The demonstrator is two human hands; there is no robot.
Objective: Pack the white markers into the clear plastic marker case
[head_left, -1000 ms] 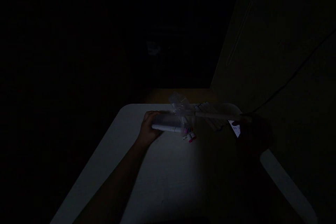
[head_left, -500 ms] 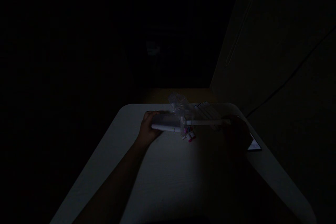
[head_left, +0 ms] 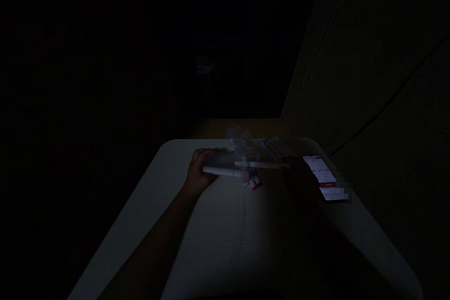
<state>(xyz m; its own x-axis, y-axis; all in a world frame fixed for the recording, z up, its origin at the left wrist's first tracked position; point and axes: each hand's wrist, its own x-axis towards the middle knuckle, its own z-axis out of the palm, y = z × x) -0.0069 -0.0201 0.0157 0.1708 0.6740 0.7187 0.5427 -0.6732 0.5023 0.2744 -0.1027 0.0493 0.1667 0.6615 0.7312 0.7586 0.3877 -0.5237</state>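
Observation:
My left hand is closed around the base of a clear plastic container lying on its side, its mouth facing right. Inside it rests a white marker with coloured ends showing by the rim. My right hand, dark in shadow, grips the right end of another white marker. That marker's left end is inside the container's mouth. Below the mouth lie a few short pieces with pink ends on the table.
Crumpled clear plastic lies behind the container. More white markers lie at the back right of the white table. A lit phone rests right of my right hand. A dark cable runs along the right wall.
My right hand has moved left, sliding the marker's left end into the container's mouth. The phone's screen is now uncovered. My left hand and the container have stayed put.

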